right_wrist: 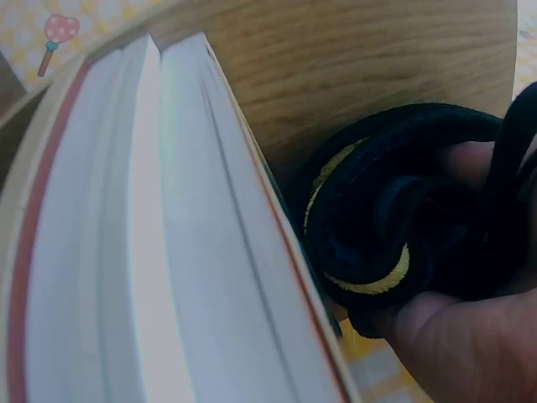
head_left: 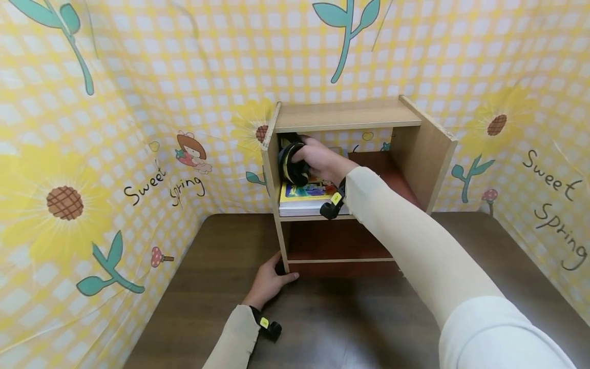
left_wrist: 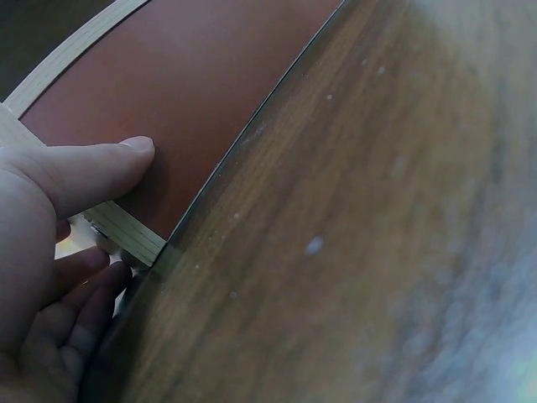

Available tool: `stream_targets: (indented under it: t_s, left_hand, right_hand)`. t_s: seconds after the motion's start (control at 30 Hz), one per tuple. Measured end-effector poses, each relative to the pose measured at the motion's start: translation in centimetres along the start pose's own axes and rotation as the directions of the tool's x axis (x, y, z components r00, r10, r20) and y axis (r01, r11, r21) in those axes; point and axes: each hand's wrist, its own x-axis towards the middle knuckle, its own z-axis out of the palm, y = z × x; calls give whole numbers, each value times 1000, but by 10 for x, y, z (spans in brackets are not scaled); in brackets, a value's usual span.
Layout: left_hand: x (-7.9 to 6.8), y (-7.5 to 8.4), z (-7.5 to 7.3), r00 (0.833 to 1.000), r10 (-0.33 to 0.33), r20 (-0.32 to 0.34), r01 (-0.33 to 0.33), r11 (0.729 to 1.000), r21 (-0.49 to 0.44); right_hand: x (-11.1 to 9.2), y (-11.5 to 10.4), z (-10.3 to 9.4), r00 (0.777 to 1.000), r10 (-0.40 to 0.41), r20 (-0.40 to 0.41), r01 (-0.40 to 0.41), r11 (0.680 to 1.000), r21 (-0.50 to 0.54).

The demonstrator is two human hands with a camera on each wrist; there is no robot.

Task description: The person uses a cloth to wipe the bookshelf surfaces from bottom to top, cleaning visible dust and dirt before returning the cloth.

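A small wooden shelf unit (head_left: 350,114) stands on the table against the cloth backdrop. In its upper compartment, at the left, my right hand (head_left: 321,158) holds a rolled-up black fabric piece (right_wrist: 344,189) with a yellow stripe. The roll is right over a stack of books (head_left: 299,208), close to the left side panel; the right wrist view shows the books' page edges (right_wrist: 180,235) beside it. Low at the unit's front left corner, my left hand (head_left: 269,283) grips the side panel, thumb (left_wrist: 101,172) on the inner side and other fingers outside, partly hidden.
Below the books is a lower compartment with a reddish-brown board (head_left: 341,241). The dark wood table (head_left: 221,307) extends in front and to both sides. Yellow checked cloth (head_left: 221,61) with flowers and lettering hangs at the back and sides.
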Motion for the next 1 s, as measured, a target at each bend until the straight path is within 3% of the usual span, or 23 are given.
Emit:
stream_targets:
  t_s: [0.5, 1.0]
  left_hand:
    - [-1, 3, 1, 1000, -20, 2, 19, 1000, 12]
    - [-1, 3, 2, 1000, -28, 4, 28, 1000, 6]
  right_hand:
    - [-21, 3, 4, 1000, 21, 13, -20, 998, -57]
    - [-38, 3, 13, 996, -46, 78, 46, 999, 3]
